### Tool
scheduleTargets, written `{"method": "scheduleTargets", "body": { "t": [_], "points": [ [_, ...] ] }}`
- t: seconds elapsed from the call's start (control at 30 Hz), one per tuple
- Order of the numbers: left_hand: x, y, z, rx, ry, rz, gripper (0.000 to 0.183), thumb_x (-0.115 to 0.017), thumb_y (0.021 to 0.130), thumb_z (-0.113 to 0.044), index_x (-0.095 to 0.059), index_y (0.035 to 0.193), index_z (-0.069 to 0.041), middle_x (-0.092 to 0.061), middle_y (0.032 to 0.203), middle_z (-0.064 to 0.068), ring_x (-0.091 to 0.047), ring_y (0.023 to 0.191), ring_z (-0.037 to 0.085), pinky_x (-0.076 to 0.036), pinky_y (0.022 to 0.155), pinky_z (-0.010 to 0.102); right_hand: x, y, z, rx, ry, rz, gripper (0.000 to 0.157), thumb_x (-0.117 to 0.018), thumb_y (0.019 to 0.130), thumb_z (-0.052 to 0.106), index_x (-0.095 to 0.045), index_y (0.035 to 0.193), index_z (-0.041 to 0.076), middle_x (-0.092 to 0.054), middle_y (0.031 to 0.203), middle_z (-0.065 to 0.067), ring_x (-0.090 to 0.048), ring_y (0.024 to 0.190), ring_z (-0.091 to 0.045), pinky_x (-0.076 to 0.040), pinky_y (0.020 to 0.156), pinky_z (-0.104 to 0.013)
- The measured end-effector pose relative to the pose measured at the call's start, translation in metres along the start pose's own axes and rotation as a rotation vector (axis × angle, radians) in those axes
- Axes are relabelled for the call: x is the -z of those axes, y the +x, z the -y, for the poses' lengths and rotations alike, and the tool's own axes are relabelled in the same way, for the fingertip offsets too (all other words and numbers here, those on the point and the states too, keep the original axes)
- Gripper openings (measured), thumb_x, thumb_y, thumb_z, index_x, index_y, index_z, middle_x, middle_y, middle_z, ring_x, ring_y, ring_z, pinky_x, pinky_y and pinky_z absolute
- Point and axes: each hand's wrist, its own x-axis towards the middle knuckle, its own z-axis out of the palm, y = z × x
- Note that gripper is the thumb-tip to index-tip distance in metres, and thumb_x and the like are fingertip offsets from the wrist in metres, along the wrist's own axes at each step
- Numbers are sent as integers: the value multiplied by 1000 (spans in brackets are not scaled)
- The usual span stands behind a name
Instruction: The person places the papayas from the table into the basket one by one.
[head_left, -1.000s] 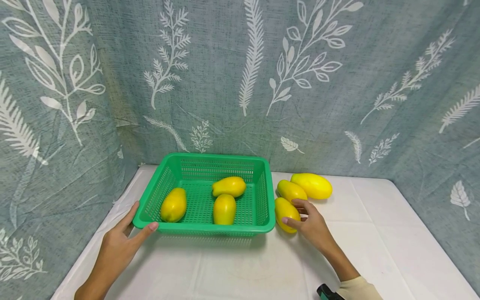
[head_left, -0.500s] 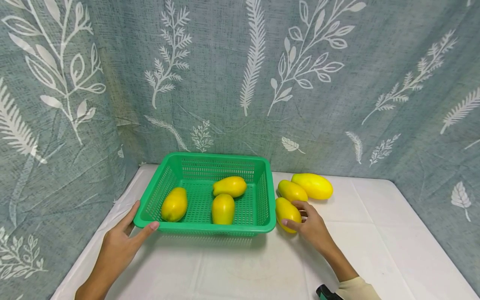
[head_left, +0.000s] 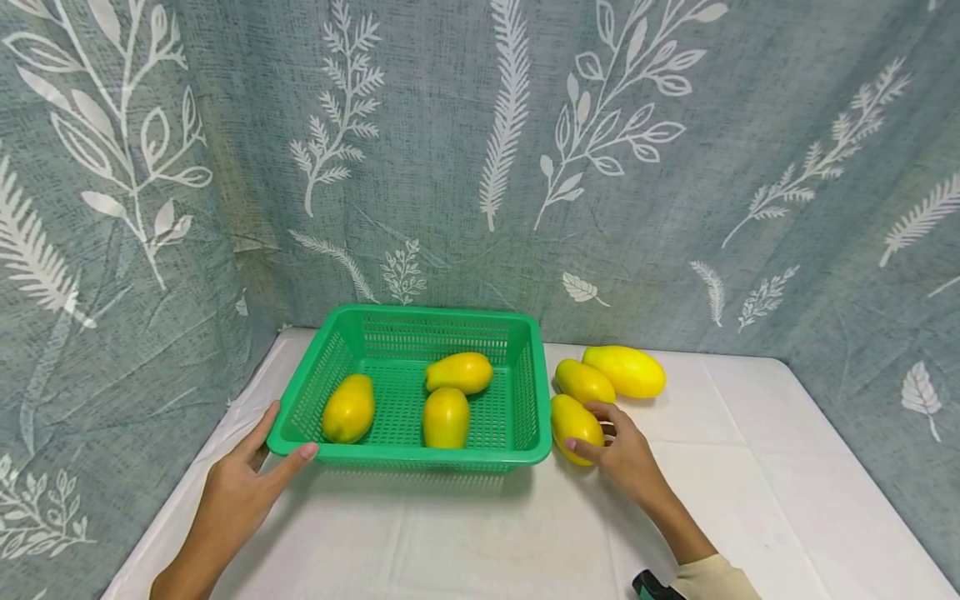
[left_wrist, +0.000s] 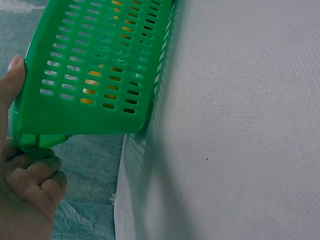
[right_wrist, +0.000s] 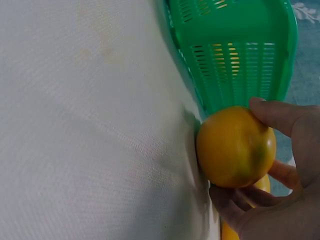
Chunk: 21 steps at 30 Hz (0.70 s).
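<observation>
A green plastic basket [head_left: 408, 456] with slotted walls sits on the white-covered table. My left hand [head_left: 240, 487] grips its front left corner, thumb on the front rim; in the left wrist view the fingers curl below the rim [left_wrist: 20, 117]. Three yellow mangoes lie inside: one at the left [head_left: 348, 409], one at the back right [head_left: 460, 373] and one at the front [head_left: 447, 419]. Just outside the right wall, my right hand [head_left: 626, 450] holds another mango [head_left: 573, 425] between thumb and fingers. That mango [right_wrist: 232, 147] is close against the basket in the right wrist view.
Behind the held mango lie a yellow-green mango [head_left: 585, 382] and a larger bright yellow one [head_left: 628, 372]. A grey-green curtain [head_left: 435, 167] with white leaf prints stands along the back and sides of the table [head_left: 480, 533]. A black object [head_left: 651, 583] shows by the right sleeve.
The front mango in the basket has shifted slightly to the left since the earliest frame. Both hands stay almost where they were.
</observation>
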Motion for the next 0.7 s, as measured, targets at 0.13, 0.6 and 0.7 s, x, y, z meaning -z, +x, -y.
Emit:
{"method": "scheduleTargets", "body": {
  "t": [0.13,0.6,0.7],
  "points": [
    [-1,0,1,-1,3,-2,93,-71,103,-44,-15,171,-16,-37,162,34,-42,146,52,-46,105,61,0,-1,-1,8,0,-3,69,-85,90,23,-55,148,1,-61,143,-22,-61,128,-38,-50,110,-56],
    [-2,0,2,-10,7,-16,93,-72,103,-44,-17,171,-14,-38,161,34,-43,146,53,-51,104,53,3,-2,0,27,27,-29,68,-84,91,24,-55,149,4,-57,149,-19,-56,136,-37,-49,113,-54],
    [-1,0,3,-4,-3,-8,92,-72,103,-44,-16,171,-16,-37,161,34,-42,147,52,-52,103,49,5,-3,3,41,36,-40,66,-84,91,23,-55,148,4,-56,150,-19,-56,136,-37,-49,113,-54]
  ]
}}
